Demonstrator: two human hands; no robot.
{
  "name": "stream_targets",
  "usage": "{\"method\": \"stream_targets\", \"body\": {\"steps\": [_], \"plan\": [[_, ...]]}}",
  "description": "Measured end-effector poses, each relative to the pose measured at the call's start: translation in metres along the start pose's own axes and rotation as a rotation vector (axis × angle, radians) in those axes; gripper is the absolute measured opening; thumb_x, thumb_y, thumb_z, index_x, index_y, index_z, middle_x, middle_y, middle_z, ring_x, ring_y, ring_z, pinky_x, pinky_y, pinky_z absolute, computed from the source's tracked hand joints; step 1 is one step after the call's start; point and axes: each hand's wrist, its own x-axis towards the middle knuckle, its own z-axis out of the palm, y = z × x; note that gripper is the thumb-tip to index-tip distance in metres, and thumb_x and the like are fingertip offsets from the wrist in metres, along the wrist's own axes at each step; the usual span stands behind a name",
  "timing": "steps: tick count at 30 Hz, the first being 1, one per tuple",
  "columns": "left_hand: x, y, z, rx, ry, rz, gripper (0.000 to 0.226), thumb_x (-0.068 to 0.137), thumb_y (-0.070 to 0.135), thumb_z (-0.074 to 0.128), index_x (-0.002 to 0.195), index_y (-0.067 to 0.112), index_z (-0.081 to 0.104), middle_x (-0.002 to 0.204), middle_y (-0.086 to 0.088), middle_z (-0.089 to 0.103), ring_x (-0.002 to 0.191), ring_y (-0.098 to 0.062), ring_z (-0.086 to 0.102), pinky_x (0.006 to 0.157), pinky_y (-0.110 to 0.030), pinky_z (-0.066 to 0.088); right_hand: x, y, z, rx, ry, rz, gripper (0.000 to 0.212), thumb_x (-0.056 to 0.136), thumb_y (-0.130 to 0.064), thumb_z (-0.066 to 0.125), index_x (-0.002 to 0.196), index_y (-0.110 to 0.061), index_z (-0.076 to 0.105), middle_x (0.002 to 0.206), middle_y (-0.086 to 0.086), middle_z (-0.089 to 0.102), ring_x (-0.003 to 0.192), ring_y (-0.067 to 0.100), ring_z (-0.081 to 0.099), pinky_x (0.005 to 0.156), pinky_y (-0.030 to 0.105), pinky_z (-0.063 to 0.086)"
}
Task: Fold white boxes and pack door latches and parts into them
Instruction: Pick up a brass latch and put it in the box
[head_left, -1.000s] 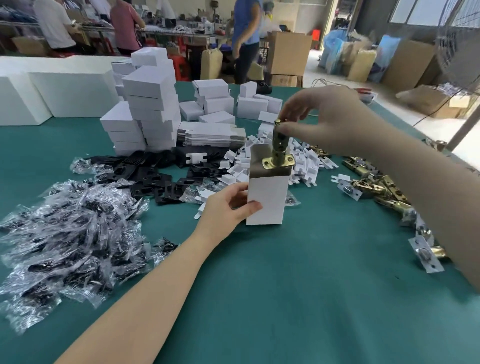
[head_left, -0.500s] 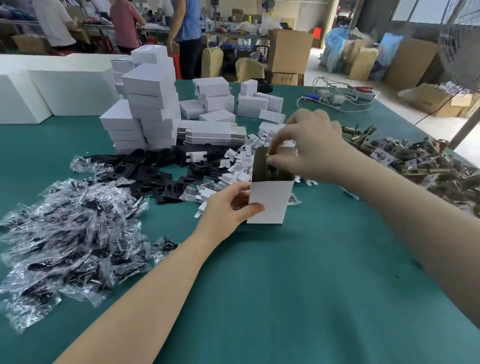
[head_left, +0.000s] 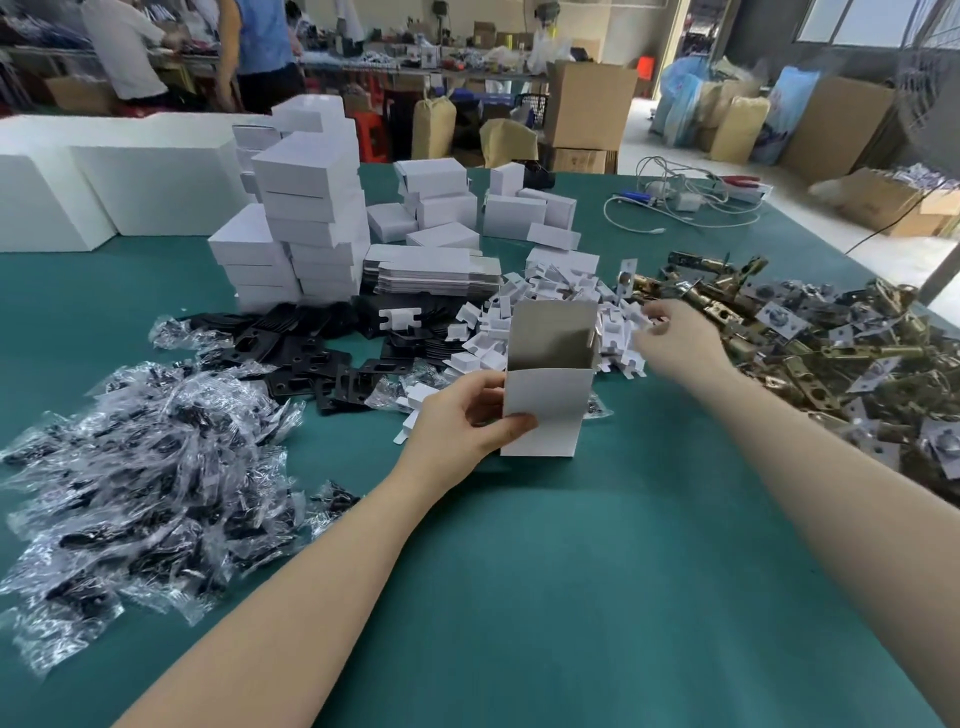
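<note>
left hand (head_left: 457, 423) grips upright open white cardboard box (head_left: 545, 410) at table centre; right hand (head_left: 675, 343), fingers loose, empty, over white card inserts (head_left: 613, 332) just right. pinch one insert only, keep box steady.

Bare green table (head_left: 597, 571) lies open near the person. Bagged parts (head_left: 130, 467) crowd the left, brass latches (head_left: 831, 353) the right, stacked white boxes (head_left: 306, 208) beyond.

Green table (head_left: 519, 597); white cables (head_left: 675, 205) at far right edge; cardboard cartons (head_left: 589, 106) beyond; two people (head_left: 260, 47) standing at back bench.
</note>
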Motion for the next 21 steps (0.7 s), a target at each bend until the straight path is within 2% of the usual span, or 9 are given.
{"method": "stream_targets", "body": {"steps": [2, 4, 5, 7, 10, 15, 21], "plan": [[0.0, -0.001, 0.0, -0.003, 0.018, -0.002, 0.032, 0.08, 0.015, 0.08, 0.109, 0.023, 0.067, 0.102, 0.004, 0.074, 0.095, -0.014, 0.071, 0.086, -0.027, 0.056, 0.004, 0.008, 0.012, -0.119, -0.038, -0.05, 0.044, 0.091, -0.016, 0.057, 0.135, -0.012, 0.054, 0.105, 0.01, 0.065, 0.075, 0.018, 0.057, 0.069, 0.028, 0.041], [0.0, -0.003, 0.0, -0.01, 0.027, -0.005, 0.032, 0.08, 0.013, 0.08, 0.108, 0.021, 0.067, 0.102, 0.001, 0.074, 0.095, -0.015, 0.071, 0.088, -0.029, 0.056, 0.008, 0.01, 0.021, -0.177, -0.016, -0.108, 0.045, 0.089, -0.021, 0.063, 0.133, -0.011, 0.056, 0.114, 0.016, 0.064, 0.096, 0.03, 0.061, 0.08, 0.034, 0.046], [0.001, -0.003, 0.001, -0.013, 0.029, -0.006, 0.033, 0.08, 0.013, 0.08, 0.109, 0.021, 0.068, 0.102, 0.001, 0.074, 0.095, -0.016, 0.071, 0.087, -0.029, 0.056, 0.011, 0.01, 0.025, -0.21, -0.018, -0.132, 0.047, 0.089, -0.025, 0.064, 0.133, -0.011, 0.057, 0.121, 0.018, 0.062, 0.107, 0.034, 0.059, 0.087, 0.038, 0.047], [0.001, -0.003, 0.001, -0.024, 0.029, -0.009, 0.033, 0.08, 0.012, 0.08, 0.108, 0.023, 0.068, 0.101, 0.001, 0.074, 0.095, -0.016, 0.071, 0.086, -0.026, 0.056, 0.013, 0.009, 0.033, -0.311, -0.027, -0.157, 0.046, 0.09, -0.029, 0.062, 0.134, -0.016, 0.057, 0.129, 0.018, 0.058, 0.117, 0.036, 0.053, 0.093, 0.041, 0.046], [0.001, -0.003, 0.0, -0.035, 0.029, -0.014, 0.032, 0.08, 0.012, 0.08, 0.107, 0.025, 0.068, 0.101, 0.001, 0.074, 0.095, -0.016, 0.071, 0.086, -0.026, 0.056, 0.014, 0.007, 0.039, -0.421, 0.064, -0.212, 0.033, 0.091, -0.024, 0.056, 0.123, -0.023, 0.066, 0.122, 0.011, 0.063, 0.109, 0.033, 0.059, 0.084, 0.038, 0.049], [0.003, -0.002, 0.0, -0.043, 0.029, -0.016, 0.034, 0.076, 0.021, 0.08, 0.106, 0.03, 0.069, 0.101, 0.001, 0.074, 0.095, -0.015, 0.071, 0.086, -0.026, 0.056, 0.015, 0.009, 0.035, -0.379, 0.154, -0.222, 0.023, 0.091, -0.021, 0.055, 0.106, -0.022, 0.072, 0.105, 0.003, 0.07, 0.095, 0.027, 0.063, 0.071, 0.031, 0.044], [0.003, -0.001, 0.001, -0.048, 0.028, -0.019, 0.034, 0.071, 0.032, 0.08, 0.103, 0.038, 0.069, 0.099, 0.005, 0.075, 0.093, -0.014, 0.072, 0.085, -0.027, 0.057, 0.007, 0.017, 0.017, -0.035, 0.159, -0.173, 0.005, 0.089, -0.024, 0.064, 0.092, -0.022, 0.068, 0.087, -0.003, 0.069, 0.081, 0.017, 0.061, 0.071, 0.03, 0.046]]}}
